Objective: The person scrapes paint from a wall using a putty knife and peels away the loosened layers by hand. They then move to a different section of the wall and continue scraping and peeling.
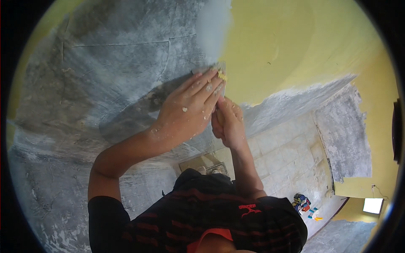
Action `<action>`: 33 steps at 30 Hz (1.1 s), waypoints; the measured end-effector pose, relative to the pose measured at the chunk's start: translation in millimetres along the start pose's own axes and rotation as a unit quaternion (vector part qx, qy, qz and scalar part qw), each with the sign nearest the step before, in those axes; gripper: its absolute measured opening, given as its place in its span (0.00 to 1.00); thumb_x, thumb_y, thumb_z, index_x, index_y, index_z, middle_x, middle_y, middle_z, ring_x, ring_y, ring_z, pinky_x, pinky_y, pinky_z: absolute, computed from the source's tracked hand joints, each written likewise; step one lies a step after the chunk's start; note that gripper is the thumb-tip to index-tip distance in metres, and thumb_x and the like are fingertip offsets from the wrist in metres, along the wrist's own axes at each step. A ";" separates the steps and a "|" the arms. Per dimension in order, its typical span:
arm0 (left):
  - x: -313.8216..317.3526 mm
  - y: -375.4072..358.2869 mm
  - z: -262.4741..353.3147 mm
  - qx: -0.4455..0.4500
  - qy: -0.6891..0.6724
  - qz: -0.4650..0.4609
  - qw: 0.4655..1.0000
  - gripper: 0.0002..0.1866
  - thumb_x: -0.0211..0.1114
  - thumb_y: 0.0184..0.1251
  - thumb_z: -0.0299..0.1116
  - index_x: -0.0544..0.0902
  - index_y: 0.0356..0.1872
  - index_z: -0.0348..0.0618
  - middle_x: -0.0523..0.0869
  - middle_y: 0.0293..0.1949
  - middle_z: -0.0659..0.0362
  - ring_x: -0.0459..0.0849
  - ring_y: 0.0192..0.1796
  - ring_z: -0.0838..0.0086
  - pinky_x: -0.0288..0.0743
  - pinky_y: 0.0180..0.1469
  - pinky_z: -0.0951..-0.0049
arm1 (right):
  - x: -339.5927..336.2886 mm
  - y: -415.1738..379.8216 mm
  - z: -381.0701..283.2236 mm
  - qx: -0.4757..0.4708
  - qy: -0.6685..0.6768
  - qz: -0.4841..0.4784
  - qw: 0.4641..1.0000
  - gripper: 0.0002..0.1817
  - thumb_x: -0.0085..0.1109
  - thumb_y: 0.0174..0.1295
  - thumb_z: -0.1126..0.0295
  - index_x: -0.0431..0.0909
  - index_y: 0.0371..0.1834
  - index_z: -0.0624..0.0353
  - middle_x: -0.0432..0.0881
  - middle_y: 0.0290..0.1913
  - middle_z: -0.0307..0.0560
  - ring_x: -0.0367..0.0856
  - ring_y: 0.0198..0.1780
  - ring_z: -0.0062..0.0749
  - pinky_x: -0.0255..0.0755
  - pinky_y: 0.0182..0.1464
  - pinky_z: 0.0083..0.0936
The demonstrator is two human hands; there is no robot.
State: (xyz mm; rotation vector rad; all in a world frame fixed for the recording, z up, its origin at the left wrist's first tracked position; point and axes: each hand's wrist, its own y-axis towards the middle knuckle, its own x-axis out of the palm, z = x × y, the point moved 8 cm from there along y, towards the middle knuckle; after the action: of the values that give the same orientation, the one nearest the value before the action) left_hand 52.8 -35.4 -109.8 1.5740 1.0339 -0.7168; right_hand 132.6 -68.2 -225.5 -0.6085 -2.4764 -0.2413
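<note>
Your right hand (229, 122) is clamped on the scraper (224, 67), your left hand (187, 107) lies flat across it with fingers extended and close together, and the scraper rests against the wall, where yellow paint (291, 46) meets a bare grey patch (126, 63).

- Down below, pale tiled floor (280, 170), smudged brownish in places!
- Over on it, a dark bundle (300, 201) flashing blue and red, too small to make out.
- Right beside that, a small white, blue and orange object (314, 213).
- Lower right, a bright white rectangle (373, 205), a thin cord (379, 192) just above it.
- And far right, a dark shape (396, 131) against yellow.
</note>
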 end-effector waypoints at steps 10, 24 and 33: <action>9.7 -4.8 -2.8 0.008 -0.018 0.027 0.999 0.28 0.68 0.65 0.29 0.81 0.68 0.34 0.81 0.70 0.50 0.74 0.78 0.60 0.62 0.83 0.57 | 1.0 -3.4 7.2 -0.010 -0.008 0.008 1.000 0.23 0.44 0.88 0.55 0.74 0.33 0.56 0.61 0.12 0.30 0.54 0.09 0.15 0.48 0.10 0.19; 1.2 0.3 0.8 0.007 0.037 0.064 0.997 0.25 0.65 0.70 0.31 0.82 0.67 0.35 0.82 0.70 0.51 0.73 0.79 0.60 0.62 0.83 0.57 | 5.9 3.6 -4.5 -0.024 -0.002 -0.018 1.000 0.23 0.43 0.87 0.51 0.71 0.35 0.55 0.60 0.12 0.30 0.52 0.09 0.16 0.47 0.10 0.19; 5.2 1.5 0.8 -0.013 -0.020 0.071 0.997 0.28 0.68 0.65 0.27 0.81 0.68 0.34 0.82 0.70 0.50 0.73 0.79 0.59 0.61 0.84 0.57 | -3.0 6.4 -11.0 -0.018 -0.038 -0.037 0.998 0.24 0.44 0.87 0.51 0.71 0.33 0.55 0.60 0.12 0.30 0.54 0.08 0.16 0.47 0.09 0.19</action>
State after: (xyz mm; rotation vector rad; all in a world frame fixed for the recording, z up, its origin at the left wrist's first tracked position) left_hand 56.4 -35.0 -113.8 1.5875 0.8885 -0.6329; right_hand 143.2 -67.0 -217.9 -0.5506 -2.5767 -0.2979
